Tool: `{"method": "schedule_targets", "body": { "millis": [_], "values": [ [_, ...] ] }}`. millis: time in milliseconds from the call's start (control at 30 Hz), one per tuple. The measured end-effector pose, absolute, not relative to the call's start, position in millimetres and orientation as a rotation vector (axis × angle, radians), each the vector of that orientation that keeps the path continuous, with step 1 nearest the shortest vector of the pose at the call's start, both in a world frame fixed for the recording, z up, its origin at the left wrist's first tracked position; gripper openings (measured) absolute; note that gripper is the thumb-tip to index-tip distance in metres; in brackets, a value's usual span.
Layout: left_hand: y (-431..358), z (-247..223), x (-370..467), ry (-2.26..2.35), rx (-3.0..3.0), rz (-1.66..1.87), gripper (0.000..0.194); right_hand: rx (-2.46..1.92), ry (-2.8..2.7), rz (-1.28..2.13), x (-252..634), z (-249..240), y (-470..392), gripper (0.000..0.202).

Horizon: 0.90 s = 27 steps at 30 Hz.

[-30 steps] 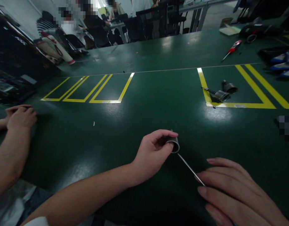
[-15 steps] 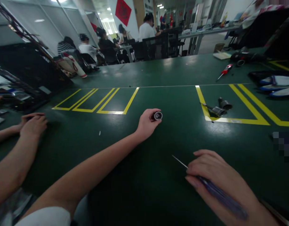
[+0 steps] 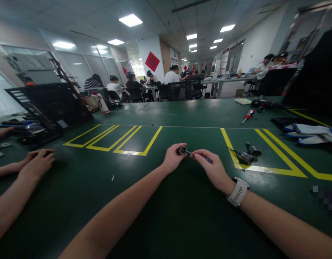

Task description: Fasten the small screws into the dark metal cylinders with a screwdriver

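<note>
My left hand [image 3: 173, 158] is wrapped round a small dark cylindrical part [image 3: 183, 150], whose round open end with a metallic rim faces me. My right hand [image 3: 210, 167], with a pale watch on the wrist, grips a screwdriver with a purple handle [image 3: 208, 159]. The thin shaft points left and its tip is at the rim of the cylindrical part; whether it is inside cannot be made out. Two dark metal parts lie to the right on the yellow tape, one a cylinder [image 3: 252, 149] and the other with a thin rod [image 3: 247, 157].
On the green table [image 3: 144, 201] lie a red screwdriver [image 3: 248, 116], a dark tool [image 3: 265, 104] and white-blue gloves [image 3: 309, 133] at the right. A co-worker's hands [image 3: 39, 163] rest at the left edge, before a black rack [image 3: 55, 108].
My right hand has moved forward and left, bringing the screwdriver tip up to the part in my left hand. The view has tilted upward, showing more ceiling.
</note>
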<state>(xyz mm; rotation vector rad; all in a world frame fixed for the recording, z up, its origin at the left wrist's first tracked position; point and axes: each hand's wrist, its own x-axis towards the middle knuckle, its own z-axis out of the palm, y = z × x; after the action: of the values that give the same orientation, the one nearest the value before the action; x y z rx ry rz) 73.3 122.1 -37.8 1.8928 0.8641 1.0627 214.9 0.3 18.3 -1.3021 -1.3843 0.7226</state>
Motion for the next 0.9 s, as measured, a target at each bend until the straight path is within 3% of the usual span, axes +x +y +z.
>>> {"method": "schedule_targets", "body": {
  "millis": [433, 900],
  "values": [
    [122, -45, 74, 0.905, 1.984, 1.08, 0.04, -1.36, -1.579, 0.471, 211, 1, -1, 0.02],
    [114, -37, 74, 0.873, 1.985, 1.064, 0.035, -1.078, -0.994, 1.099, 225, -9, 14, 0.019]
  ]
}}
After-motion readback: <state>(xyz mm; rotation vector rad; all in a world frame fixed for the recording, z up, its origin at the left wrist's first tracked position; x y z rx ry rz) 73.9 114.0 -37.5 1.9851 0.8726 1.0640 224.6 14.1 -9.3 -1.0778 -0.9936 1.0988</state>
